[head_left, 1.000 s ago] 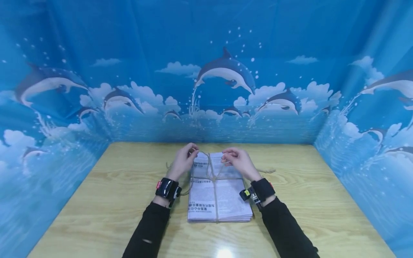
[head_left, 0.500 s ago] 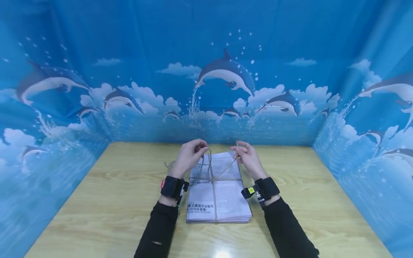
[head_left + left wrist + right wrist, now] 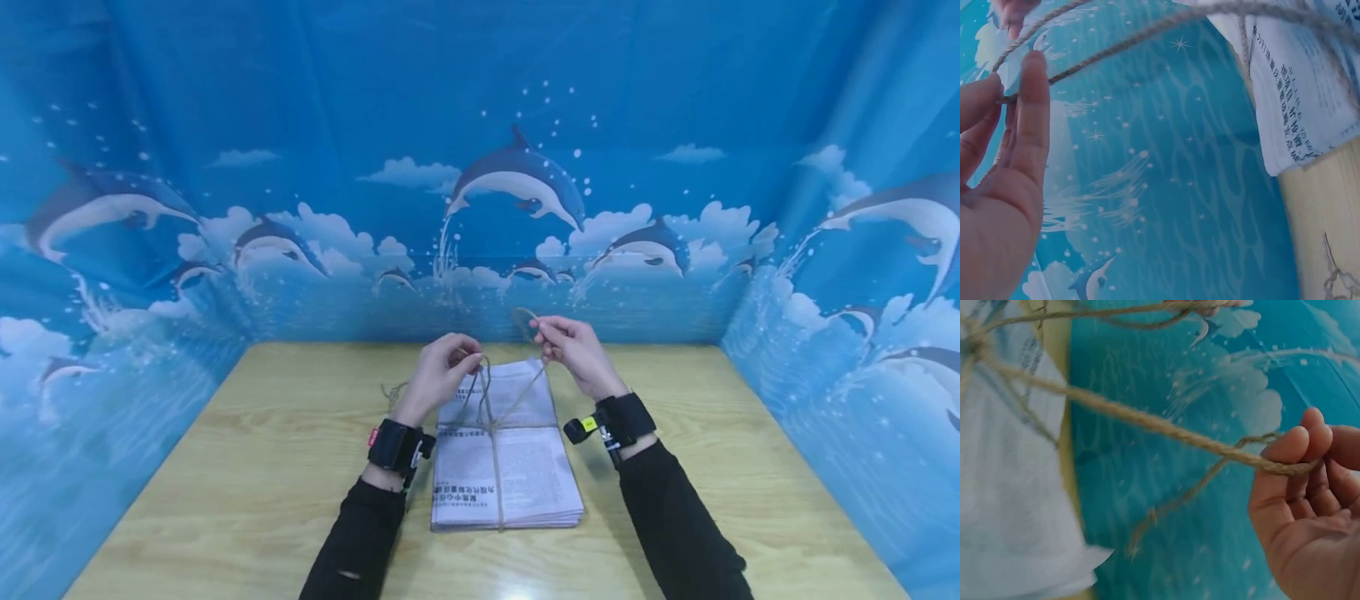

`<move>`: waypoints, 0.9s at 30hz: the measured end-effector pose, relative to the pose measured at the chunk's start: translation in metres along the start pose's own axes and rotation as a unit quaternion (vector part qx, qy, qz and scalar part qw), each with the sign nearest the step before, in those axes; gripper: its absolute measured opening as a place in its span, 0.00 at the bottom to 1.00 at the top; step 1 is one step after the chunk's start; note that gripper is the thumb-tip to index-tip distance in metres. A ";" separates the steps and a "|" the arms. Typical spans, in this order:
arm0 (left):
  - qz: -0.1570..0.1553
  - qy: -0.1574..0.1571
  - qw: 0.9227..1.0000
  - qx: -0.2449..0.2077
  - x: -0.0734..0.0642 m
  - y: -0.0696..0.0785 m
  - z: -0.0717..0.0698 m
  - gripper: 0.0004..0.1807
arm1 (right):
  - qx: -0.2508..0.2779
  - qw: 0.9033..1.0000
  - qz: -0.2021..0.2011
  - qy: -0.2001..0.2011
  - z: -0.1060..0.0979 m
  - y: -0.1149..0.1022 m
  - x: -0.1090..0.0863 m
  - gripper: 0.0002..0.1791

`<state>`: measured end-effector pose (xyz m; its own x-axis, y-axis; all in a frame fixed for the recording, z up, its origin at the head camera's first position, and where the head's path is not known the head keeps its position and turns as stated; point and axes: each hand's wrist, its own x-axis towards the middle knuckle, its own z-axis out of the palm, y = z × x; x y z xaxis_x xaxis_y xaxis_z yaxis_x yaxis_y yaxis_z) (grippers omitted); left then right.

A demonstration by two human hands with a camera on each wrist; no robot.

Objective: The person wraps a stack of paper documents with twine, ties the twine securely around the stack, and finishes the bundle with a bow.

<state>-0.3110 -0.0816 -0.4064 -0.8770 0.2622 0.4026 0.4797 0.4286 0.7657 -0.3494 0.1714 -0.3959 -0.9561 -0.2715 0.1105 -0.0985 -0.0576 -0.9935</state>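
Note:
A stack of newspapers (image 3: 532,479) lies on the table, bound crosswise with twine (image 3: 497,483). Between thumb and fingers my left hand (image 3: 438,375) pinches a bent loop of twine (image 3: 1147,32) above the stack's far left part. My right hand (image 3: 576,354) pinches the other strand of twine (image 3: 1160,429), which runs fairly straight from the knot (image 3: 977,345) up to the fingertips. Past those fingers a loose twine end (image 3: 1141,531) dangles. The knot sits near the crossing on top of the stack.
The wooden table (image 3: 285,492) reaches back to a blue dolphin-print curtain (image 3: 337,167), which also stands along both sides. Left of the stack, a loose bit of twine (image 3: 392,392) lies on the table. Both wrists wear black camera straps.
My right hand has moved right and up, drawing its strand out from the knot. The left hand has shifted slightly right, still holding its loop.

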 end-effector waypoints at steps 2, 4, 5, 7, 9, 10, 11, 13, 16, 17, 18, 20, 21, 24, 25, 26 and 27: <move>-0.002 0.000 1.000 -0.009 0.000 0.001 -0.001 0.05 | -0.019 0.999 -0.003 -0.029 0.005 -0.009 0.009 0.25; -0.002 -0.002 1.000 -0.016 0.001 0.001 -0.002 0.05 | -0.038 0.998 0.002 -0.056 0.010 -0.015 0.019 0.25; 0.000 -0.002 1.000 -0.020 0.001 0.002 -0.002 0.05 | -0.051 0.996 0.006 -0.070 0.013 -0.016 0.023 0.24; 0.005 0.003 1.000 -0.025 0.001 0.001 -0.004 0.05 | -0.082 0.991 0.020 -0.103 0.018 -0.016 0.032 0.22; 0.013 0.010 1.000 -0.021 0.001 0.001 -0.005 0.05 | -0.119 0.982 0.033 -0.144 0.025 -0.014 0.039 0.21; 0.019 0.012 1.000 -0.015 0.001 0.001 -0.006 0.05 | -0.141 0.975 0.037 -0.169 0.029 -0.012 0.042 0.20; 0.024 0.015 1.000 -0.007 0.000 0.000 -0.006 0.06 | -0.165 0.966 0.039 -0.195 0.033 -0.010 0.044 0.19; 0.033 0.021 0.999 0.013 0.000 0.000 -0.007 0.07 | -0.213 0.945 0.034 -0.245 0.041 -0.004 0.046 0.18; 0.035 0.030 0.998 0.035 0.000 -0.001 -0.008 0.08 | -0.267 0.915 0.019 -0.301 0.052 0.004 0.045 0.17; 0.034 0.034 0.998 0.039 0.000 -0.001 -0.009 0.08 | -0.275 0.909 0.019 -0.314 0.055 0.006 0.045 0.17; 0.032 0.037 0.998 0.042 0.000 -0.001 -0.009 0.07 | -0.279 0.903 0.022 -0.325 0.057 0.009 0.044 0.16; 0.028 0.038 0.998 0.043 0.001 -0.001 -0.009 0.08 | -0.283 0.895 0.032 -0.344 0.060 0.014 0.044 0.16; 0.026 0.037 0.998 0.042 0.001 -0.002 -0.009 0.08 | -0.283 0.891 0.037 -0.355 0.061 0.017 0.044 0.15; 0.022 0.035 0.998 0.040 0.000 -0.003 -0.009 0.08 | -0.279 0.881 0.040 -0.381 0.062 0.025 0.043 0.14; 0.022 0.034 0.998 0.040 0.000 -0.004 -0.008 0.08 | -0.284 0.878 0.032 -0.385 0.062 0.027 0.043 0.14; 0.023 0.035 0.998 0.041 0.000 -0.004 -0.008 0.08 | -0.288 0.876 0.022 -0.386 0.062 0.028 0.042 0.14; 0.022 0.036 0.998 0.044 0.000 -0.005 -0.007 0.08 | -0.291 0.876 0.012 -0.385 0.062 0.029 0.041 0.14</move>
<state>-0.3135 -0.0900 -0.4061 -0.8530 0.2212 0.4728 0.5160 0.4938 0.6999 -0.3748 0.0990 -0.4183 -0.5127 -0.8460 -0.1465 -0.4187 0.3953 -0.8176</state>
